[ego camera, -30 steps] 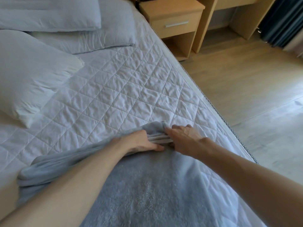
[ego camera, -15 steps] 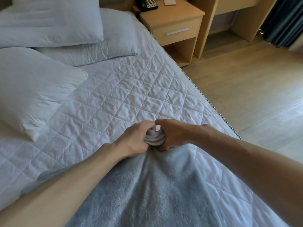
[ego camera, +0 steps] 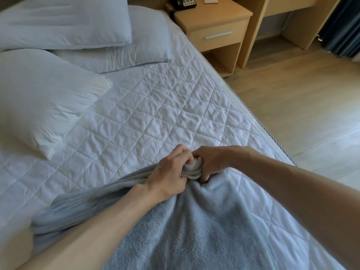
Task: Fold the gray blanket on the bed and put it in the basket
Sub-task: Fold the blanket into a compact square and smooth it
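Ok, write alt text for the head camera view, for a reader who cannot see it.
Two bare hands, left hand and right hand, clutch a bunched edge of a gray blanket lying on a bed with a white quilted cover. Three white pillows sit at upper left; a wooden nightstand with a phone stands beside the bed.

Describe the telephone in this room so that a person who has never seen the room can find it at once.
Start from the bed with the white quilted cover, and look past its far right corner to the light wooden nightstand with one drawer. The telephone sits on its top, at the left side. It is the only black thing there; beside it lies a pale notepad.
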